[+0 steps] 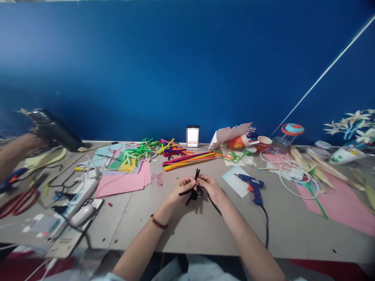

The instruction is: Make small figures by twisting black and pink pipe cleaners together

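Black pipe cleaners (193,196), bent and twisted into a small bundle with loose ends, are between my two hands above the middle of the table. My left hand (179,189) pinches the bundle from the left, thumb and fingers together. From the right, my right hand (212,187) pinches it close to the same spot. One long black strand trails down beside my right wrist. Straight pipe cleaners (190,160) in orange, yellow and purple lie just beyond my hands. To the right, a blue glue gun (254,186) rests by a pale blue sheet (236,181).
Pink paper (123,185), a power strip (74,205), a white mouse (83,214) and red-handled scissors (22,203) lie left. Another person's hand (32,138) touches a dark bottle-like object (58,128). Coiled white cord (288,175) and paper cups (264,141) are right.
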A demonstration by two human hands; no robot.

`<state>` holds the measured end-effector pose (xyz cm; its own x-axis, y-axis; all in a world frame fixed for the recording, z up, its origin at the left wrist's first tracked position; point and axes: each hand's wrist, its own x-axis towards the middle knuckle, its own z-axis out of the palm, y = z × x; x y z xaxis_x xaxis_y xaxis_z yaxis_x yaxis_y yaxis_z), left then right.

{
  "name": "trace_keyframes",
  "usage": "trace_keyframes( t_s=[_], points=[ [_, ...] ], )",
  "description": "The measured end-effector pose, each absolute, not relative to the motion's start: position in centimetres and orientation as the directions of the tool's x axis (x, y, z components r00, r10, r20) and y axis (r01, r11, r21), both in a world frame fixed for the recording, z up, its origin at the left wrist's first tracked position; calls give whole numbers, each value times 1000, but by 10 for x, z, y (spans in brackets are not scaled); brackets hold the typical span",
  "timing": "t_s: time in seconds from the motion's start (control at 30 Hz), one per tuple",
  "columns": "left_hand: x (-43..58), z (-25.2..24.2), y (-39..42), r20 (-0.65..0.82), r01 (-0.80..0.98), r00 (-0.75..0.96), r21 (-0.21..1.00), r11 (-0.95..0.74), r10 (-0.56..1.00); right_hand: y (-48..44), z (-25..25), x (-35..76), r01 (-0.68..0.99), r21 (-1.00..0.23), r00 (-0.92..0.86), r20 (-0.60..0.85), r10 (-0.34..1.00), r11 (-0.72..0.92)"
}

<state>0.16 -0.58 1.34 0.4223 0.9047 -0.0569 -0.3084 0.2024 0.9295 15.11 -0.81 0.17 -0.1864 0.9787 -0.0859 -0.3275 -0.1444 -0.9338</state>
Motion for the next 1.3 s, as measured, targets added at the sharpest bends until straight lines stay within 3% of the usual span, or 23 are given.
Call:
trace_keyframes(
  t_s=[0.2,0.4,0.53,0.63,0.7,0.8,0.87,0.93,1.3],
  points=[
    [3,9,-4,-190,-390,603,777,494,775,-9,2,155,-333,-925,-281,-86,956,-182],
    [10,2,-2,-219,-447,494,766,462,842,-6,0,149,-481,-848,-163,-163,973,-223],
    [6,7,-2,-144,-400,234,887,231,961,-3,-2,148,-491,-851,-15,-205,979,-186],
    [-1,13,-5,127,-110,-89,984,-136,988,-1,-2,148,-465,-874,93,-205,974,-140],
    [-3,15,-7,422,216,-202,900,-380,884,-1,0,148,-448,-885,125,-200,972,-125],
    [-1,13,-12,754,613,-83,554,-563,652,-4,2,146,-432,-890,117,-217,969,-147],
    [3,9,-14,818,724,68,353,-592,571,-6,2,143,-439,-884,89,-220,972,-160],
    [7,5,-15,817,755,186,237,-612,546,-8,1,141,-450,-878,67,-215,974,-163],
    [6,10,-13,844,756,221,168,-632,489,-8,-8,140,-409,-893,59,-230,972,-187]
  ],
)
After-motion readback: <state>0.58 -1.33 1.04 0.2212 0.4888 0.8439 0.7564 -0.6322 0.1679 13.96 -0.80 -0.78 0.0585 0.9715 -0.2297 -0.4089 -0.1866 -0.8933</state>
